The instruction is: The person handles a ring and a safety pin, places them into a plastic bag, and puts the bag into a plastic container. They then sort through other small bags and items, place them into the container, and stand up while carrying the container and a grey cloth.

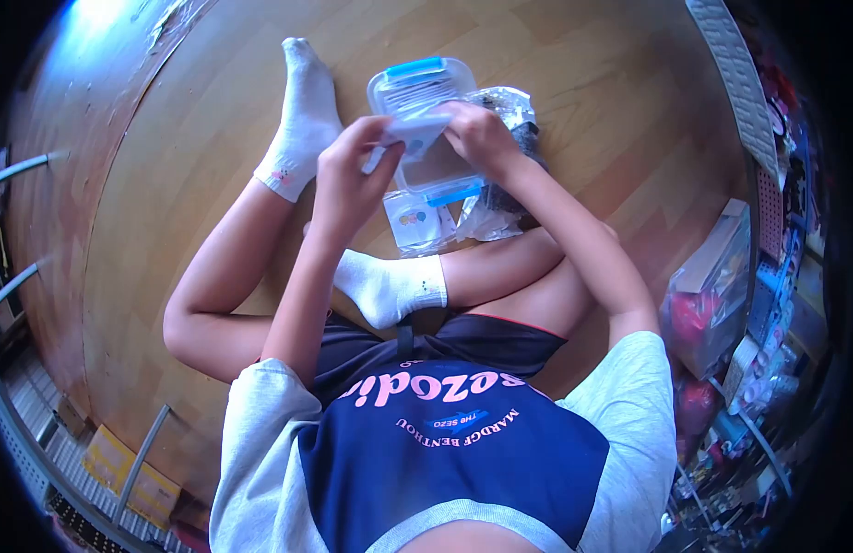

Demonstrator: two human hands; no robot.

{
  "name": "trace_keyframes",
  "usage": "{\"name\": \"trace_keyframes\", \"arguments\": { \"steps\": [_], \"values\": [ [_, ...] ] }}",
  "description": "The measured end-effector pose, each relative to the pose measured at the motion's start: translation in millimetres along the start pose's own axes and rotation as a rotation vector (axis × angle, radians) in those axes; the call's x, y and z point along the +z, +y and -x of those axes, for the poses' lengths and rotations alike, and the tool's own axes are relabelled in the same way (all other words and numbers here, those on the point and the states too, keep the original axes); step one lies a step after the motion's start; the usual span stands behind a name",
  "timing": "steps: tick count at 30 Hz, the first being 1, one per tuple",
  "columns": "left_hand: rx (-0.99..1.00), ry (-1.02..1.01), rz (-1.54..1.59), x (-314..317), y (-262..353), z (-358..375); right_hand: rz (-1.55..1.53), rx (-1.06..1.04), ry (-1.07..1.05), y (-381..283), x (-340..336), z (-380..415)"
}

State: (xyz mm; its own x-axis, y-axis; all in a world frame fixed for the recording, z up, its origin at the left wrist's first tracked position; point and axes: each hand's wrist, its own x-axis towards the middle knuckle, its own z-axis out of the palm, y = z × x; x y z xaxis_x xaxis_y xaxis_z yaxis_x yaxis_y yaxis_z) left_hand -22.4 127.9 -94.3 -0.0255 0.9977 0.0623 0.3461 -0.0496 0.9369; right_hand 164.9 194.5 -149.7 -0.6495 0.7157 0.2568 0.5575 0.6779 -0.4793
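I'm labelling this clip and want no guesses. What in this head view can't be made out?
- Head view: the small white item held between left hand and right hand; fingers cover much of it, so its kind is unclear.
- Contents of the clear plastic box: too small and blurred.
- Crinkled plastic bag: partly behind the right hand.
- Shelf clutter: distorted at the right edge.

The person wears a short-sleeved top (454, 442) with a navy blue body and light grey sleeves. Pink lettering runs across the chest, with smaller white lettering and a small blue mark beneath it. A grey band edges the neckline. The shorts (426, 350) are dark navy with a thin red trim. White ankle socks (394, 288) cover both feet, each with a small coloured motif at the cuff.
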Motion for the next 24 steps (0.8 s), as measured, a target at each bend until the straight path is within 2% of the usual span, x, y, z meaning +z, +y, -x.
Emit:
{"name": "trace_keyframes", "arguments": {
  "steps": [1, 3, 5, 7, 9, 11, 12, 15, 18, 19, 21, 22, 23, 24],
  "values": [
    [0.011, -0.018, -0.002, 4, 0, -5, -0.126, 0.065, -0.01, 6, 1, -2],
    [0.225, -0.246, -0.198, 10, -3, -15, -0.189, 0.119, 0.004, 15, -3, -7],
    [0.25, -0.316, -0.267, 12, -6, -20, -0.382, 0.131, -0.138, 18, -13, -14],
    [0.251, -0.416, -0.341, 14, -4, -23, -0.416, 0.169, -0.183, 23, -20, -23],
    [0.306, -0.431, -0.395, 27, -5, -22, -0.499, 0.184, -0.352, 28, -23, -31],
    [0.287, -0.395, -0.595, 43, -4, -19, -0.522, 0.207, -0.354, 28, -19, -32],
    [0.057, -0.59, -0.726, 48, 5, -24, -0.487, 0.191, -0.333, 27, -17, -32],
    [0.097, -0.5, -0.763, 56, -1, -25, -0.375, 0.146, -0.288, 19, -20, -22],
    [0.144, -0.345, -0.786, 70, -18, -23, -0.406, 0.146, 0.047, 7, -36, -4],
    [0.154, -0.294, -0.792, 73, -24, -21, -0.409, 0.155, 0.051, 2, -43, 4],
    [0.163, -0.251, -0.801, 77, -36, -18, -0.552, 0.371, 0.261, -12, -55, 24],
    [0.234, -0.232, -0.846, 76, -41, -18, -0.699, 0.44, 0.322, -17, -55, 35],
    [0.304, -0.215, -0.888, 77, -45, -17, -0.702, 0.451, 0.327, -20, -51, 45],
    [0.413, -0.096, -0.849, 80, -44, -16, -0.79, 0.528, 0.459, -24, -46, 57]
  ]
}}
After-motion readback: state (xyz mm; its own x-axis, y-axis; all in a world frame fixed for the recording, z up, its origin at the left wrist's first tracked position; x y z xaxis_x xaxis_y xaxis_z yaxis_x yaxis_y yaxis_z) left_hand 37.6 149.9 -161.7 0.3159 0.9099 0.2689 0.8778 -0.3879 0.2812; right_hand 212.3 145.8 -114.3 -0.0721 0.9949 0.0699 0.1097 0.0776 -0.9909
